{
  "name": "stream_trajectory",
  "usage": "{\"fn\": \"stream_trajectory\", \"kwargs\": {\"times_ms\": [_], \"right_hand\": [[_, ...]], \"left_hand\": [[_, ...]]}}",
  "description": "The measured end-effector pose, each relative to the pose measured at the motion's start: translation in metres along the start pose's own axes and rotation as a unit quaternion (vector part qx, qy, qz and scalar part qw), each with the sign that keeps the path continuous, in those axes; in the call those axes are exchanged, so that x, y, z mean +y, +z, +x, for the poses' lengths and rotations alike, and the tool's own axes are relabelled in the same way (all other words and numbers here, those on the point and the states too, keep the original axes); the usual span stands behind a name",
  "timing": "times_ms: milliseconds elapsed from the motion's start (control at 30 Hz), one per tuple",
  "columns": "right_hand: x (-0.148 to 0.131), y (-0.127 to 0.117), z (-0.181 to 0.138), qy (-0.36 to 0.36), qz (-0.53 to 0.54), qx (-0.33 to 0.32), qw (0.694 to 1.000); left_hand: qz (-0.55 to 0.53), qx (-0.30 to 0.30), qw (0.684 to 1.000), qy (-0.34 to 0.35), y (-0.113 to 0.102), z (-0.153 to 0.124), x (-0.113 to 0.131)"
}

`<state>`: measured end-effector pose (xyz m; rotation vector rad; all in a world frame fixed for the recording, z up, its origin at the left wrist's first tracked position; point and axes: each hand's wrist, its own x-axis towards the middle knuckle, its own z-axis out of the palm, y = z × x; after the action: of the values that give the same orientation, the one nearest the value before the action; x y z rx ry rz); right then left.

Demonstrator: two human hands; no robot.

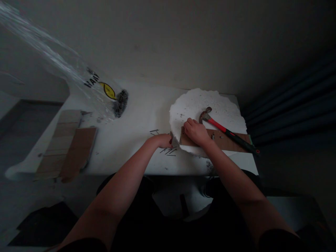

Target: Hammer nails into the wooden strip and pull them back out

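My left hand is bent down at the table, against the left edge of a rough white slab. Its fingers look curled in, and what they hold, if anything, is hidden. Several loose nails lie right beside it. On the slab rests a long brown wooden board. My right hand lies over the left part of this board with bent, closed fingers; anything inside them is out of sight. A claw hammer with a red and black handle lies slantwise across slab and board, its head just beyond my right hand.
The white table has more boards on its left end, overhanging the front edge. Clear plastic packaging with a yellow logo stands at the back left. A dark curtain hangs on the right. Grey debris dots the front edge.
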<state>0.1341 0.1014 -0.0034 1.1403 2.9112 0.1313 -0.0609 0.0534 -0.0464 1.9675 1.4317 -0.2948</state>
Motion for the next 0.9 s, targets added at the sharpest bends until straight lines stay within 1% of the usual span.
{"fn": "stream_trajectory", "kwargs": {"times_ms": [67, 200, 367, 567, 800, 900], "right_hand": [[0.0016, 0.0006, 0.0002, 0.002, 0.006, 0.006, 1.0], [0.0026, 0.0018, -0.0001, -0.023, -0.001, -0.005, 1.0], [0.0, 0.0029, -0.0005, -0.015, -0.005, -0.005, 1.0], [-0.0005, 0.0039, -0.0001, -0.018, -0.014, 0.0, 1.0], [-0.0029, 0.0086, 0.0015, 0.017, 0.003, 0.011, 1.0], [-0.0023, 0.0087, 0.0026, 0.051, 0.036, 0.035, 0.997]], "left_hand": [[-0.003, -0.001, 1.0, 0.001, 0.0011, 0.0007, -0.0015], [-0.005, -0.005, 1.0, 0.001, 0.0033, 0.0028, -0.0036], [0.007, -0.014, 1.0, -0.012, 0.0019, 0.0019, -0.0025], [0.005, -0.009, 1.0, -0.007, 0.0018, 0.0017, -0.0023], [0.003, -0.008, 1.0, -0.009, 0.0017, 0.0019, -0.0021], [0.015, -0.008, 1.0, -0.008, -0.0012, 0.0001, -0.0017]]}}
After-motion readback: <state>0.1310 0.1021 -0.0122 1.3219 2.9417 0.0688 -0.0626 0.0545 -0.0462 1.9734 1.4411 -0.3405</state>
